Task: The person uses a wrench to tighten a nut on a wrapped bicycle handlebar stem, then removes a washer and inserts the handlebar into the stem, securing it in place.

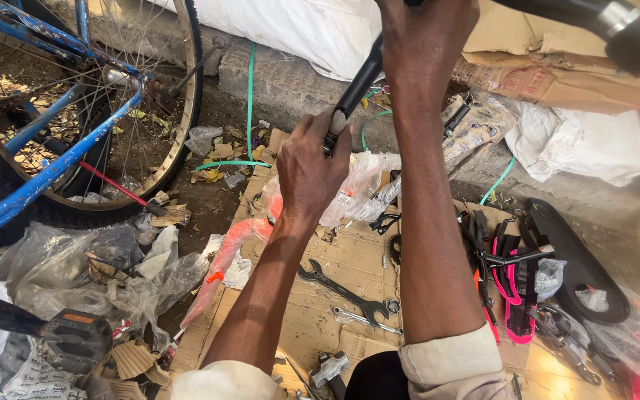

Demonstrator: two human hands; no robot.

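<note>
Black tube (357, 89), left fingers (318, 132) wrapped around

Tight quarters down there: black spanner (344, 290) and silver spanner (364, 320) lie across the cardboard sheet (350, 255) between the forearms. Left side's walled off by the blue bicycle's rear wheel (179, 96) and crumpled plastic bags (120, 274). Right, pink-and-black parts (512, 289) crowd the floor. Bare cardboard shows beside the black spanner.
</note>
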